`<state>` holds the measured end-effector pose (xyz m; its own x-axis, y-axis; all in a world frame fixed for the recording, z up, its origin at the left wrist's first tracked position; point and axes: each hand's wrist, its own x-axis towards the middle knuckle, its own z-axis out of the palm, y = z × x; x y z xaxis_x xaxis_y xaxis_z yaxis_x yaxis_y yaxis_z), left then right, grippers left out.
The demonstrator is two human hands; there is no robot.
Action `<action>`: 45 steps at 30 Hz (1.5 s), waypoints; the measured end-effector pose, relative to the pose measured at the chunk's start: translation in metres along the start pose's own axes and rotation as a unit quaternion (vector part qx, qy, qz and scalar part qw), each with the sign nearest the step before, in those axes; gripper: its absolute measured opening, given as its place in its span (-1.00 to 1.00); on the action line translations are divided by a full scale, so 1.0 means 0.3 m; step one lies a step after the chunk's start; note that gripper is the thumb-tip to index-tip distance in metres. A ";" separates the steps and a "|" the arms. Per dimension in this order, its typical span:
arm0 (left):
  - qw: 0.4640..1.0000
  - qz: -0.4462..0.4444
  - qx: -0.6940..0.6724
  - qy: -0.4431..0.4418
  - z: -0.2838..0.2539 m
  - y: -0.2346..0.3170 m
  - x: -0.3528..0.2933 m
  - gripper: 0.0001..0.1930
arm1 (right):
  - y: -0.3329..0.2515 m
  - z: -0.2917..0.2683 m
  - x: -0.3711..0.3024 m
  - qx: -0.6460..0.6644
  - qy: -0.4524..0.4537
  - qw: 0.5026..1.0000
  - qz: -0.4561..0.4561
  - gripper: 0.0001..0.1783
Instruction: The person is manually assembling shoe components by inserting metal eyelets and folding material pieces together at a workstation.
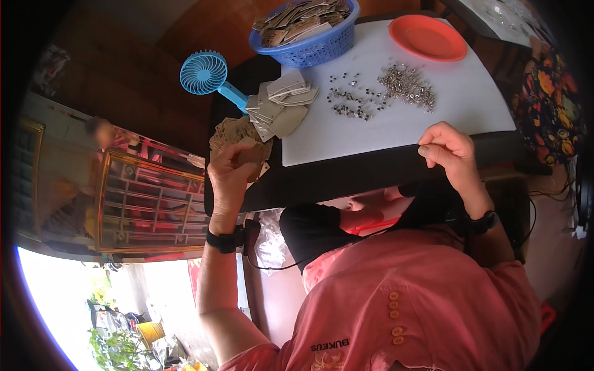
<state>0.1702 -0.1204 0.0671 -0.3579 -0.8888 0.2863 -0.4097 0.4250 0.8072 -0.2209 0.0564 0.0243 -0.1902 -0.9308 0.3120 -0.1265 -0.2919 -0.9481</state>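
My left hand (232, 170) is at the table's left edge with its fingers curled, right by a heap of small brown cards (232, 131). A card's corner shows just beside it; whether the fingers grip one is hidden. Closed in a pinch, my right hand (450, 151) hovers at the near right edge of the white sheet (371, 139). Anything between its fingertips is too small to make out. Small shiny metal pieces (408, 85) lie heaped on the sheet, with darker ones (352, 105) scattered to their left. Pale cards with holes (281, 111) are piled at the sheet's left side.
At the back stands a blue plastic basket (315, 51) full of brown cards. An orange-red plate (427, 38) lies at the far right of the sheet. A blue handheld fan (205, 73) rests by the pale cards. Flowered cloth (550, 105) shows at the right.
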 end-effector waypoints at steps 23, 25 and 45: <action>0.930 0.119 0.283 -0.200 0.219 0.074 0.486 -0.40 | 0.013 -0.008 -0.012 -0.007 0.005 1.000 -0.025 -0.92; 0.928 0.144 0.292 -0.183 0.196 0.064 0.450 -0.41 | 0.007 -0.006 -0.007 -0.013 0.003 0.999 -0.031 -0.92; 0.924 0.192 0.317 -0.089 0.088 0.051 0.356 -0.46 | 0.005 -0.002 -0.010 -0.028 -0.003 0.999 -0.026 -0.91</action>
<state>0.1035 -0.2043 0.0963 -0.6883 -0.6332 0.3541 -0.6132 0.7686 0.1824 -0.2210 0.0589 0.0220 -0.1761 -0.9162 0.3600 -0.1899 -0.3272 -0.9257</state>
